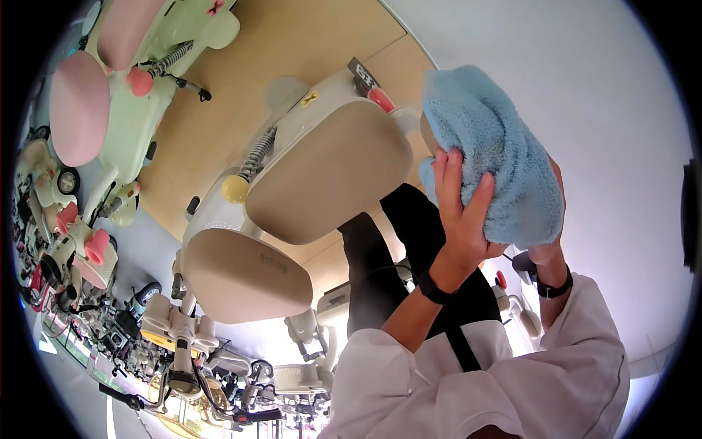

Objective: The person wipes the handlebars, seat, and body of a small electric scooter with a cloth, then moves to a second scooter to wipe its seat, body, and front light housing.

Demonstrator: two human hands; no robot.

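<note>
A fluffy light-blue towel (497,146) is bunched up between my hands at the upper right. My left hand (464,216) grips its near left side, fingers bent against the folds. Behind the towel, my right hand (548,247) holds the far side; most of its fingers are hidden. A beige rounded edge (427,136) shows just left of the towel, partly covered by it. Close by on the left is a pale scooter with a wide beige seat (336,172) and a second, smaller beige seat (245,274).
A yellow-capped coil spring (257,154) and a red tail light (380,99) sit on the pale scooter. Its handlebar (183,358) is at lower left. A green scooter with pink seats (80,110) stands at upper left. Many more scooters crowd the left background.
</note>
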